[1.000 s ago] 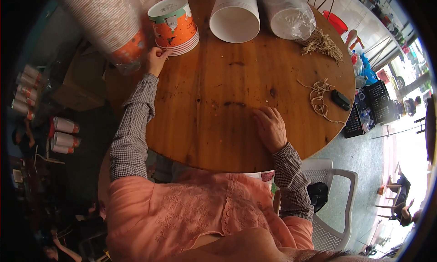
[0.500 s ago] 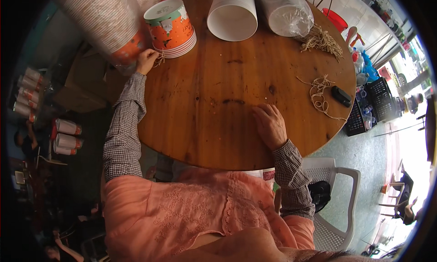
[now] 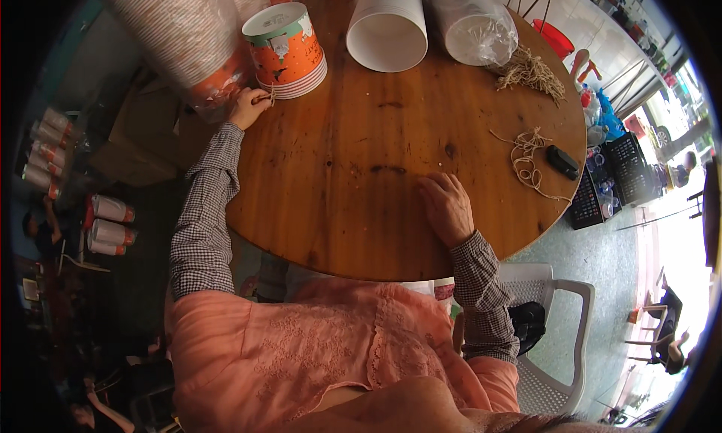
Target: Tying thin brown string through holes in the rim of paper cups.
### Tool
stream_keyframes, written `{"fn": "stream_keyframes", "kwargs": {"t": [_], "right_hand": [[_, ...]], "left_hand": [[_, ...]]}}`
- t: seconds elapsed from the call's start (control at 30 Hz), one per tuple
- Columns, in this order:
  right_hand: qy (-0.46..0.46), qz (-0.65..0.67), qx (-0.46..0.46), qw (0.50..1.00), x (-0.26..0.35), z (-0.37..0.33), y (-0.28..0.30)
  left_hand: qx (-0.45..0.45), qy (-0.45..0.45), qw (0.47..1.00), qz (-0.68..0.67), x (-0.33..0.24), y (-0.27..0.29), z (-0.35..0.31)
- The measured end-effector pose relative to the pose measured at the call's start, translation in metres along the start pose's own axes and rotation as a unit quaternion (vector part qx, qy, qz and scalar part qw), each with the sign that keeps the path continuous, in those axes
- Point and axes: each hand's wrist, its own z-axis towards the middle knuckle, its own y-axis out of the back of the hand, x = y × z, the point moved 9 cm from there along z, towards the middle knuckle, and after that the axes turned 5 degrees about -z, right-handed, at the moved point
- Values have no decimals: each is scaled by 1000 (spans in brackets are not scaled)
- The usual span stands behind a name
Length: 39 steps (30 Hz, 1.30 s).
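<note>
At the table's far left edge, my left hand (image 3: 247, 109) is closed in a pinch on a short bit of twine (image 3: 272, 96). Just beyond the fingertips stands a short stack of orange paper buckets (image 3: 289, 60), upside down with their striped rims at the bottom. My right hand (image 3: 448, 209) lies on the bare wood near the front edge, its fingers loosely bent and holding nothing. To its right are a loose tangle of twine (image 3: 526, 158) and a small black object (image 3: 562, 161) whose kind I cannot make out.
Bagged bucket stacks (image 3: 177, 38) lean at the table's far left. White bucket stacks (image 3: 386, 34) lie on their sides at the back, one in clear plastic (image 3: 481, 38). A bundle of twine (image 3: 530, 75) lies beside it. A white chair (image 3: 571, 328) stands right of me.
My left hand has shifted slightly to the right and nearer, with the twine between its fingertips. The right hand has stayed in place, and the view has tilted a little.
</note>
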Motion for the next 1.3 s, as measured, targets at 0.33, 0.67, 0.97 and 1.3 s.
{"fn": "stream_keyframes", "kwargs": {"t": [0.33,0.67,0.97,1.3], "right_hand": [[5,18,-2,1000,7,5,-3],[-10,-3,7,1000,-1,1,-1],[-15,-1,5,1000,-2,2,-1],[-2,8,11,1000,6,7,-4]], "left_hand": [[-44,159,895,-414,70,-8,4],[-50,45,984,-164,-4,-8,4],[-64,-30,997,14,1,5,-2],[-161,59,984,-56,52,35,-22]]}}
